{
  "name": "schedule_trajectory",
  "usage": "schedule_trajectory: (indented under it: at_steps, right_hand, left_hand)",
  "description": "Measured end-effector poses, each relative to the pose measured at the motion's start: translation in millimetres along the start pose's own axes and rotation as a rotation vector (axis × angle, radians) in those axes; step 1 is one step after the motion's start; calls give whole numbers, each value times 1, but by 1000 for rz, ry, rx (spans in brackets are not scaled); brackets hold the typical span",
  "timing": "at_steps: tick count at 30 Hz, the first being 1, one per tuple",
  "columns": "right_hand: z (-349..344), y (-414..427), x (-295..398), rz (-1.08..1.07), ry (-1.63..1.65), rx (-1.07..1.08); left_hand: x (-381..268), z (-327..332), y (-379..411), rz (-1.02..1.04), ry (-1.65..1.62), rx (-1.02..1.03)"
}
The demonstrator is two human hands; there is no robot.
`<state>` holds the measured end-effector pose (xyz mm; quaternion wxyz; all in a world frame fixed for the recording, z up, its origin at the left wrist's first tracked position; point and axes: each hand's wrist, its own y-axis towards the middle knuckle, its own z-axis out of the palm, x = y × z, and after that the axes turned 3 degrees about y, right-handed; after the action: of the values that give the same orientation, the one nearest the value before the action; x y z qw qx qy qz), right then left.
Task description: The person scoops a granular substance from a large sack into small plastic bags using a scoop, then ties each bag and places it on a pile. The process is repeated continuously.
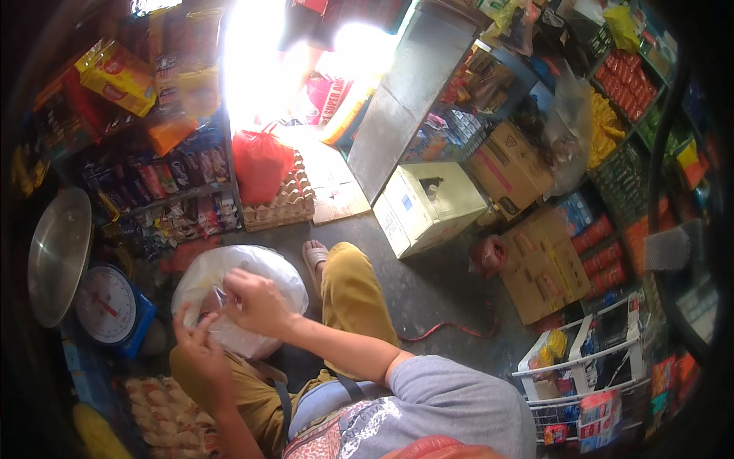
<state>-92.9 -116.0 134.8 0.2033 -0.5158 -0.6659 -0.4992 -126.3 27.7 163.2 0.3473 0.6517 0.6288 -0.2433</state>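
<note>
A small clear plastic bag (213, 300) with something dark inside is between my hands, over a large white plastic sack (281, 278). My right hand (255, 304) pinches the bag's upper right side with curled fingers. From the lower left, the fingers of my left hand (200, 338) curve around its other side. What the small bag holds is too blurred to name. The white sack stands on the floor in front of my knees and bulges around both hands.
At left stands a blue dial scale (109, 307) with a metal pan (60, 258). Egg trays (281, 198) carry a red plastic bag (261, 163). Eggs (166, 413) lie beside my left leg. A white carton (430, 201) and brown cartons (542, 264) stand at right, near a white wire rack (585, 367).
</note>
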Motion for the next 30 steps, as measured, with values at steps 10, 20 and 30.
schedule_trajectory:
  at_steps: [10, 20, 30]
  right_hand:
    - [79, -20, -222, 159, -540, 403]
    - [125, -117, -319, 178, -1136, 650]
    - [109, -60, -301, 549, -674, 991]
  left_hand:
    - [147, 47, 93, 317, -218, -187]
    - [136, 16, 79, -169, -748, -395]
    - [127, 9, 87, -268, -572, -425]
